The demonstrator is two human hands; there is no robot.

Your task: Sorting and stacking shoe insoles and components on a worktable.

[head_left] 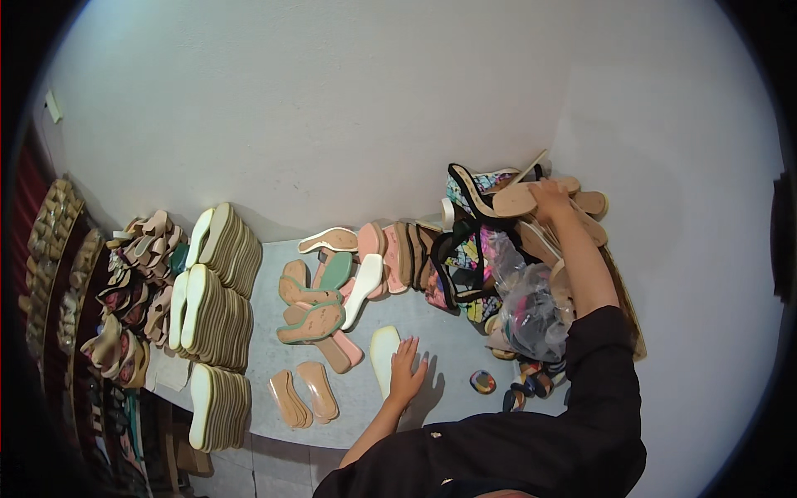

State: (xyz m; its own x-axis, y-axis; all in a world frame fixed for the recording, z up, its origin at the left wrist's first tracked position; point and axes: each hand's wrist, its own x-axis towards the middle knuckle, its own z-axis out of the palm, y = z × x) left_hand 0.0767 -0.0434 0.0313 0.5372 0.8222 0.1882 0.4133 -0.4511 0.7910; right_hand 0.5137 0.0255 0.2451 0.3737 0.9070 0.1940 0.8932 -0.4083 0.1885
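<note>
1. A person in a dark top leaned over a pale grey counter [448, 349] set into the corner of a white-walled room, seen from above.
2. The left hand [407, 369] lay flat with fingers spread near the counter's front edge, its fingertips resting on a white sole [383, 353]; it gripped nothing.
3. The right hand [550, 199] reached to the far right corner and closed on a tan sole [515, 200] atop a heap of tan soles and patterned uppers [469, 249].
4. A clear plastic bag [531, 311] of coloured pieces sat below that heap, just beside the right forearm.
5. Loose pink, green and tan soles [320, 303] lay scattered across the counter's middle, with a pair of tan soles [303, 398] near the front edge.
6. Stacks of cream-edged soles [216, 311] stood on edge along the left side of the counter.
7. Beyond the left edge, shelves [58, 266] held finished sandals.
</note>
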